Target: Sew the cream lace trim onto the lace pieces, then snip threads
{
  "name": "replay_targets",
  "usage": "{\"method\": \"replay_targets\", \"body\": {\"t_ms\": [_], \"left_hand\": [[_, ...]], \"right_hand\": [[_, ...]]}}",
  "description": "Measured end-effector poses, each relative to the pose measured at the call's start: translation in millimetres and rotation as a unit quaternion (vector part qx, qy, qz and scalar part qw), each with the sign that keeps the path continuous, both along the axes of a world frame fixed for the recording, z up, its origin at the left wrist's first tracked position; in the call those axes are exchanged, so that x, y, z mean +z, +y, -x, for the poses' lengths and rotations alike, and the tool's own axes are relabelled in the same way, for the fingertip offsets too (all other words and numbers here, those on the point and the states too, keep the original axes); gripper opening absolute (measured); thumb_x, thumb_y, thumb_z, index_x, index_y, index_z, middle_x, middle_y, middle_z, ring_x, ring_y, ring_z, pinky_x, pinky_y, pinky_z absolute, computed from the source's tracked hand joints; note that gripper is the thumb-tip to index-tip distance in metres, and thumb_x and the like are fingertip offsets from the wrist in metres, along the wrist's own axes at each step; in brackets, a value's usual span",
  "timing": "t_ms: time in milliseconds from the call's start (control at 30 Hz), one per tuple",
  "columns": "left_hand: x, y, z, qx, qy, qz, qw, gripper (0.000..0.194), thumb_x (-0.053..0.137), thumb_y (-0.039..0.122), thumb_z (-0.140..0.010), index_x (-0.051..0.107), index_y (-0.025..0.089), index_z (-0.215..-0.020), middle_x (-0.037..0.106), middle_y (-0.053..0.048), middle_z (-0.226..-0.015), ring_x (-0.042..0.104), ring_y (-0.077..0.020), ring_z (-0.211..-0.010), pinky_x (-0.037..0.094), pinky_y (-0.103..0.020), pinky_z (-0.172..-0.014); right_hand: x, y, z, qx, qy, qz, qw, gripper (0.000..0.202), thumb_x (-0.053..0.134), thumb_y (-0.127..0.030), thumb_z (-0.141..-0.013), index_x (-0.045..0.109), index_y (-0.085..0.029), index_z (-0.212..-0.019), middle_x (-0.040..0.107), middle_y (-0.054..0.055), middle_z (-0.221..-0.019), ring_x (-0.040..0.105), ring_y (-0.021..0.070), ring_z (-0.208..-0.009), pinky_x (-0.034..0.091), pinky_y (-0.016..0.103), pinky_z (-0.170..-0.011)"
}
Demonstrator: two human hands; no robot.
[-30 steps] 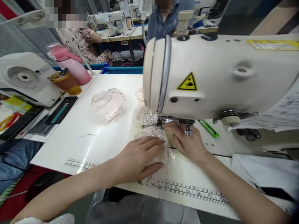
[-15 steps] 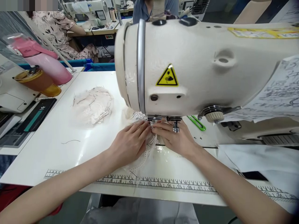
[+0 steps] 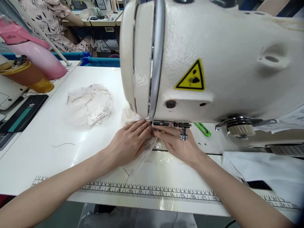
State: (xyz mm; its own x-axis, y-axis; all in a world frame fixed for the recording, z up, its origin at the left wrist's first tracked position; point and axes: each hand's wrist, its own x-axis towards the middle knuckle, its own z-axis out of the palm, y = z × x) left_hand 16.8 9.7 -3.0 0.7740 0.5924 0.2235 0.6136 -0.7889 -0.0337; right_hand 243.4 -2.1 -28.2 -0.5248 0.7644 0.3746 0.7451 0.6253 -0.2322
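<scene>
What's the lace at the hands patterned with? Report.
Small holes dot the lace; clearest in the head view.

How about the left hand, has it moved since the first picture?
Yes. Judged against the printed ruler, the left hand has moved forward, away from it and closer in to the sewing machine.

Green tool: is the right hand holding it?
No, the green tool lies on the work surface, apart from the right hand.
</scene>
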Motion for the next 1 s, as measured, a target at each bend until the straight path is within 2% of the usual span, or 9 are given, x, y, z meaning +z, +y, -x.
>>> {"method": "replay_targets", "body": {"t_ms": [333, 567, 733, 833, 933, 967, 1000], "left_hand": [[-2.2, 0, 1, 0.01, -0.013, 0.016, 1.0, 0.042, 0.043, 0.022, -0.092, 0.05, 0.01, -0.131, 0.053, -0.013, -0.139, 0.045, -0.0281, -0.133, 0.045, -0.044, -0.105], [-1.6, 0, 1, 0.02, -0.02, 0.023, 0.999, 0.041, 0.043, 0.021, -0.092, 0.051, 0.012, -0.132, 0.056, -0.012, -0.136, 0.049, -0.0276, -0.129, 0.046, -0.044, -0.103], [10.6, 0, 5, 0.01, -0.009, -0.015, 1.0, 0.039, 0.042, 0.021, -0.095, 0.052, 0.013, -0.131, 0.059, -0.01, -0.133, 0.055, -0.0265, -0.122, 0.048, -0.042, -0.096], [22.7, -3, 22, -0.037, -0.021, -0.03, 0.999, 0.037, 0.045, 0.034, -0.097, 0.058, 0.015, -0.125, 0.064, -0.009, -0.126, 0.061, -0.0258, -0.11, 0.051, -0.039, -0.082], [26.6, -14, 46, -0.154, -0.011, -0.027, 0.988, 0.059, 0.038, 0.059, -0.095, 0.06, 0.012, -0.121, 0.066, -0.011, -0.122, 0.063, -0.0256, -0.098, 0.051, -0.037, -0.069], [25.5, -19, 52, -0.178, 0.005, -0.033, 0.983, 0.062, 0.037, 0.061, -0.095, 0.06, 0.01, -0.121, 0.066, -0.012, -0.122, 0.063, -0.0245, -0.096, 0.051, -0.035, -0.066], [23.6, -25, 58, -0.188, 0.015, -0.048, 0.981, 0.056, 0.041, 0.055, -0.096, 0.059, 0.009, -0.121, 0.066, -0.011, -0.121, 0.064, -0.0228, -0.095, 0.051, -0.033, -0.064]], "right_hand": [[3.2, -1, 2, 0.007, -0.008, -0.039, 0.999, 0.037, 0.049, -0.01, -0.087, 0.068, -0.031, -0.11, 0.066, -0.001, -0.124, 0.067, 0.0195, -0.098, 0.055, 0.037, -0.082], [2.9, 0, 2, -0.009, -0.043, -0.074, 0.996, 0.038, 0.048, -0.007, -0.086, 0.067, -0.03, -0.11, 0.068, -0.003, -0.122, 0.068, 0.016, -0.088, 0.05, 0.034, -0.076], [4.1, 1, 2, 0.009, -0.031, -0.103, 0.994, 0.034, 0.05, -0.008, -0.086, 0.068, -0.029, -0.106, 0.067, -0.005, -0.122, 0.066, 0.0163, -0.096, 0.045, 0.032, -0.077], [5.2, -1, 3, -0.007, -0.057, -0.089, 0.994, 0.042, 0.044, -0.006, -0.087, 0.063, -0.028, -0.117, 0.065, -0.005, -0.126, 0.065, 0.0152, -0.095, 0.04, 0.032, -0.068], [7.9, -4, 5, -0.018, -0.091, -0.062, 0.994, 0.049, 0.039, -0.002, -0.086, 0.061, -0.027, -0.122, 0.065, -0.005, -0.126, 0.065, 0.0139, -0.086, 0.034, 0.032, -0.063], [8.7, -4, 5, -0.017, -0.094, -0.058, 0.994, 0.049, 0.039, -0.001, -0.085, 0.061, -0.027, -0.121, 0.066, -0.005, -0.125, 0.064, 0.0136, -0.084, 0.033, 0.032, -0.063], [9.2, -5, 6, -0.016, -0.09, -0.058, 0.994, 0.049, 0.038, -0.001, -0.085, 0.062, -0.027, -0.119, 0.067, -0.004, -0.123, 0.064, 0.0133, -0.083, 0.032, 0.031, -0.063]]}}
